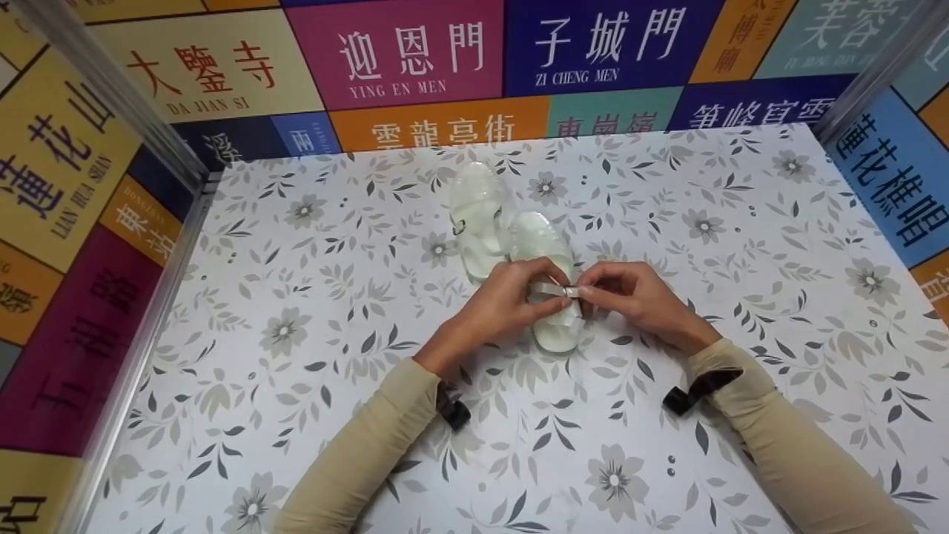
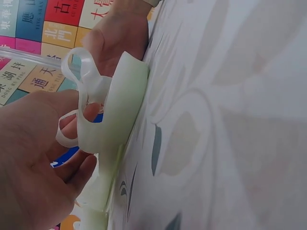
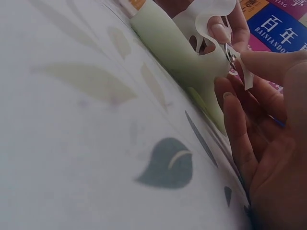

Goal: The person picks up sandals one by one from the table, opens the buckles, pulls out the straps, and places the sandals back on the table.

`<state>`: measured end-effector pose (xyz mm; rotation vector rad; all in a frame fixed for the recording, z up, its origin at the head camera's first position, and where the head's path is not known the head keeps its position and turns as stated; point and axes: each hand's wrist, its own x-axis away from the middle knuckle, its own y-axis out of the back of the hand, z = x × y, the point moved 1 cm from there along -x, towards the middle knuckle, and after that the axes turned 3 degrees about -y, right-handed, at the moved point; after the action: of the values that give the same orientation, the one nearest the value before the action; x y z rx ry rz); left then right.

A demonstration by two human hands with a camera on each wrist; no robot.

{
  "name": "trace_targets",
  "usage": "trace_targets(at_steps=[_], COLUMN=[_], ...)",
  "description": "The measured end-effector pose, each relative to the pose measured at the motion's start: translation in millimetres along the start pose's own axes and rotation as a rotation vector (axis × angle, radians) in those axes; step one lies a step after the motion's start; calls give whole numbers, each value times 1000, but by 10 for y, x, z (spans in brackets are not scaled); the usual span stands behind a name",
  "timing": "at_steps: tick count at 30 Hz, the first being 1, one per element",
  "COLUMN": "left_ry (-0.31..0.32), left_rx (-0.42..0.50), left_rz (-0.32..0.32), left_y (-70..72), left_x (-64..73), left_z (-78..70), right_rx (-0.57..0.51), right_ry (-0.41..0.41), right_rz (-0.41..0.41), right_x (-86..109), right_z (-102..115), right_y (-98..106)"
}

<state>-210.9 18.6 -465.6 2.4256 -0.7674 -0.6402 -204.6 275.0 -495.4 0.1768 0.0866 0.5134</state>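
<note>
Pale green sandal (image 1: 560, 335): the nearer of the pair lies sole-down near the middle of the floral tabletop (image 1: 356, 467), beneath both hands. The left hand (image 1: 508, 293) grasps the strap (image 1: 549, 288) between finger and thumb, left of the small metal buckle (image 3: 230, 53); the right hand (image 1: 634, 293) pinches the strap's free end at the buckle's right. Whether the strap is passing in or out cannot be told. For good control, hold the buckle steady from the left, keep the strap flat and untwisted, and guide its end in line with the frame; avoid hard pulling, since the soft-looking strap would probably stretch. The second sandal (image 1: 477, 191) lies just beside, left and farther; its near end sits close to the left knuckles, so limit leftward sweep. The left fingers partly cover the work. Lettered panels (image 1: 415, 55) border the far, left and right sides.
</note>
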Motion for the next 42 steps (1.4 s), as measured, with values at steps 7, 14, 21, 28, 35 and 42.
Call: trace_targets(at_steps=[7, 14, 21, 28, 35, 42], left_ry=[-22, -42, -39, -32, -38, -27], left_rx=[22, -4, -41, -62, -91, -14], left_rz=[-22, -35, -45, -57, -74, -63], left_y=[-25, -33, -32, -37, -43, -31], left_x=[5, 1, 8, 11, 5, 8], left_z=[-2, -2, -2, -18, -33, 2], right_rx=[4, 19, 22, 11, 27, 50], right_ry=[-7, 19, 2, 4, -25, -32], right_rz=[-25, -29, -31, -42, -90, -92], right_x=[12, 5, 6, 5, 11, 4], right_z=[-5, -33, -21, -19, -12, -15], right_y=[4, 24, 14, 18, -3, -6])
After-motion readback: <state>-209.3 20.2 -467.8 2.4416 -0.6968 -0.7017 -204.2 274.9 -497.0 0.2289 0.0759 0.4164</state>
